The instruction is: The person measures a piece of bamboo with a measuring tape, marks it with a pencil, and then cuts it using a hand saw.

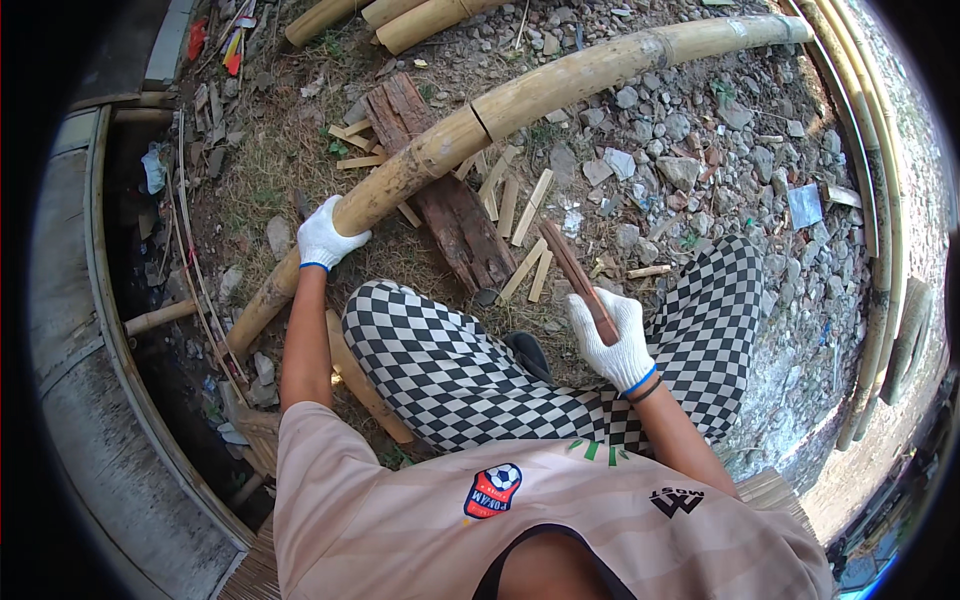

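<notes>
A thick bamboo pole (415, 165) runs from lower left to upper right, resting across a weathered wood block (455, 225). A dark cut line crosses the pole just beyond the block. My left hand (328, 237), in a white glove, is wrapped around the pole on its near-left part. In my gloved right hand (612, 340) is a narrow reddish-brown tool (570, 262), pointing up and left, apart from the pole. Its kind I cannot make out. Short split bamboo pieces (532, 207) lie around the block.
Stones and rubble (680, 172) cover the ground on the right. More bamboo poles lie at the top (430, 22) and stretch along the right side (880, 200). At left, a ditch (150, 235) borders a grey panel (75, 290). My bent knees flank the workspace.
</notes>
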`<state>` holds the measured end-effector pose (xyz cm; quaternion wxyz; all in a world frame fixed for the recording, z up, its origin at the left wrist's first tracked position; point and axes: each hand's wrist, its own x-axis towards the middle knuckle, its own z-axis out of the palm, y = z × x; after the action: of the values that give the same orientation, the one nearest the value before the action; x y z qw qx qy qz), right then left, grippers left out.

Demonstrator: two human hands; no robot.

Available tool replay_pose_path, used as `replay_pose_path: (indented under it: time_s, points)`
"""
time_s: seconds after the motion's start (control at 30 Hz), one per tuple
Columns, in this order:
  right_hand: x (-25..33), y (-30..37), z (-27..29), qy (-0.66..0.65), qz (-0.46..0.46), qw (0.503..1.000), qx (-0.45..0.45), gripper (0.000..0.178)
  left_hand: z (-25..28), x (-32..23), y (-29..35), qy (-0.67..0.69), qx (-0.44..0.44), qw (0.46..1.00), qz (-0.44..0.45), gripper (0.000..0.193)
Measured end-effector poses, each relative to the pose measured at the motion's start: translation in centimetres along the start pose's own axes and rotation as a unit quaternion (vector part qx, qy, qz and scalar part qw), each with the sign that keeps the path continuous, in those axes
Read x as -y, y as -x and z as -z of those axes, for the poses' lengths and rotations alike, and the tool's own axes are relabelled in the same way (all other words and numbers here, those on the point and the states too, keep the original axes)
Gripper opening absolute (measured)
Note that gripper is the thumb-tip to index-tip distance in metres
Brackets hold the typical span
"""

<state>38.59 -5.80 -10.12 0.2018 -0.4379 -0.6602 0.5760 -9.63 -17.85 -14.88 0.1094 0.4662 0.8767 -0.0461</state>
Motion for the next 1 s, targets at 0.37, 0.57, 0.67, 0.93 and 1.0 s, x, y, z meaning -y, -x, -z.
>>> replay_pose_path:
  time_s: [0.37, 0.57, 0.67, 0.93, 1.0]
  points:
    - [2.0, -4.6, -0.8, -0.003, -0.023, 0.999, 0.028, 0.034, 0.5, 0.4, -0.9, 0.000, 0.069, 0.997, 0.018, 0.084]
    - [0.7, -10.6, -3.1, 0.041, -0.004, 0.999, -0.035, 0.044, 0.3, -2.5, -4.6, 0.008, 0.057, 0.998, -0.003, 0.085]
    - [1.0, -12.3, -4.5, 0.044, 0.004, 0.998, -0.038, 0.047, 1.4, -1.4, -4.8, 0.017, 0.048, 0.999, 0.008, 0.086]
    - [1.4, -11.2, -4.4, 0.055, -0.024, 0.998, -0.022, 0.049, 2.0, -6.4, -4.8, -0.152, 0.105, 0.982, 0.030, 0.124]
    - [3.6, -11.4, -4.9, 0.091, -0.020, 0.995, -0.019, 0.049, 2.5, -8.7, -4.8, -0.103, 0.044, 0.993, -0.023, 0.132]
